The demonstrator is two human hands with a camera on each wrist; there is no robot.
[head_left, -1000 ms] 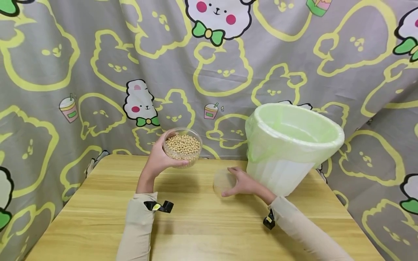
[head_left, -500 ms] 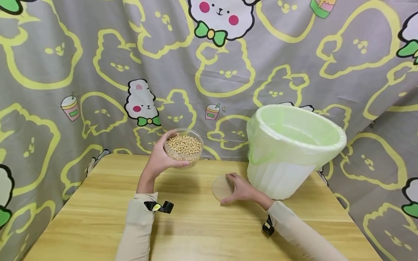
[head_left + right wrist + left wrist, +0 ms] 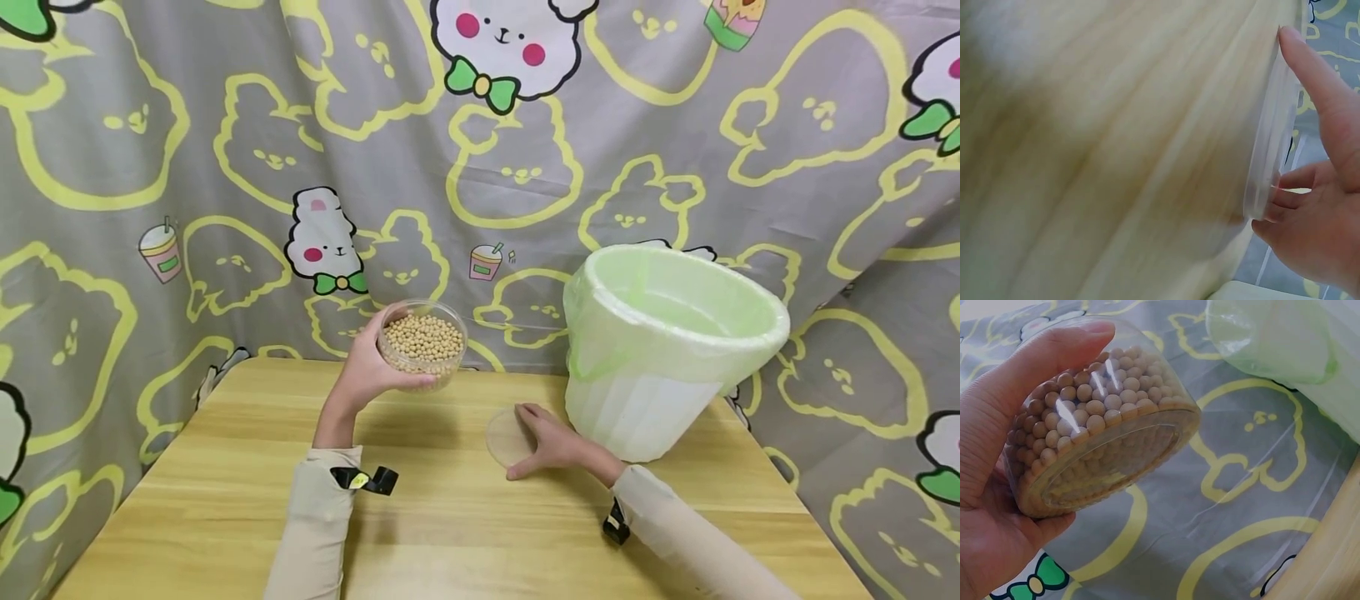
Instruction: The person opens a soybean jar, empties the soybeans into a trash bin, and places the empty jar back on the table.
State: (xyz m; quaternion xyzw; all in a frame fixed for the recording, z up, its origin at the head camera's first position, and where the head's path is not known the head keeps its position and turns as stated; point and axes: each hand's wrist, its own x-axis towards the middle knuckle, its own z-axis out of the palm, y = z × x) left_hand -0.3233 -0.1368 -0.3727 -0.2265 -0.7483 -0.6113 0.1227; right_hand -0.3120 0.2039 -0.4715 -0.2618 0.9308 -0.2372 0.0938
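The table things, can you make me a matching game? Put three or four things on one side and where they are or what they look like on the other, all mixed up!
Things:
1. jar of beans
2. clear lid
3. bin
4. curtain

Descriptions:
A. lined with a pale green bag
B. gripped in the left hand, lifted off the table
C. grey with yellow outlines, hanging behind
D. on the wood, under the right hand

Pairs: 1-B, 2-D, 3-A, 4-C
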